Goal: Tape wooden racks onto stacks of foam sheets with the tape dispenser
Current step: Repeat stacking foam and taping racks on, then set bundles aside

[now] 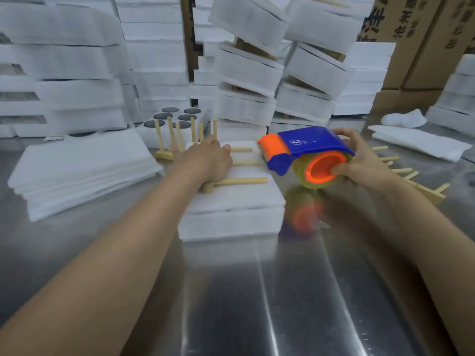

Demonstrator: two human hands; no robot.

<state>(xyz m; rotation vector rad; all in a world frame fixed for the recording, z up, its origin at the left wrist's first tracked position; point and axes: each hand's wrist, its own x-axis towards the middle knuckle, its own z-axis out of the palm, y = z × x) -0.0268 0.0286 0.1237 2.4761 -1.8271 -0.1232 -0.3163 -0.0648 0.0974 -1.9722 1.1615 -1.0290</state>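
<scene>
On the steel desk (282, 291), seen from the head, the left hand (208, 160) lies flat on the wooden rack (241, 181), apparently pinning it to the foam stack (231, 201), its grip holding nothing. The right hand (359, 160) has its grip closed round the tape dispenser (308, 143) at the stack's right edge, likely ready to start a strip.

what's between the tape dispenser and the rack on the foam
Nothing visible. The dispenser, held by the right hand, is at the right edge of the stack; only bare foam lies between it and the rack. The left hand rests on the rack, off to the left.
</scene>
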